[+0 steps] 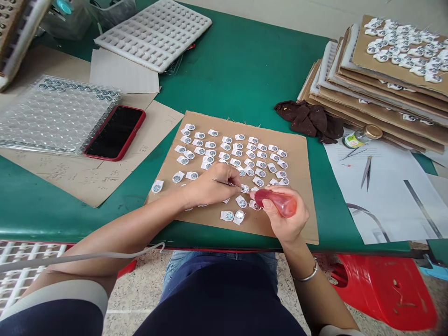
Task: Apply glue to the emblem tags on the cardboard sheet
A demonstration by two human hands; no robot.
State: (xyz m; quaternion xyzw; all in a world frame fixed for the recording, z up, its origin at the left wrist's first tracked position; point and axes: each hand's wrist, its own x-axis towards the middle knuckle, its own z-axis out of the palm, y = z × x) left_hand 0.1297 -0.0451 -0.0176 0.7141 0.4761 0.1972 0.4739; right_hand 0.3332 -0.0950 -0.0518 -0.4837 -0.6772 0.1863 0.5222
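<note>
My left hand (213, 184) is closed on slim metal tweezers (224, 182), whose tip end is at a small white piece with a round silvery disc (245, 188). In my right hand (289, 217) is a translucent red squeeze bottle (276, 201), tilted, its narrow nozzle pointing left at that same piece. Whether the nozzle touches it I cannot tell. Several more such white pieces lie in loose rows on a brown cardboard sheet (297, 224) under both hands. My hands and the bottle hide some of them.
Left are a red-cased phone (115, 133), a clear blister tray (56, 116) and a white foam tray (154, 32). Right stand stacked cardboard sheets (371, 84), a dark cloth (308, 119), a small glass jar (362, 136) and more tweezers (366, 173) on paper. A red stool (388, 289) is below.
</note>
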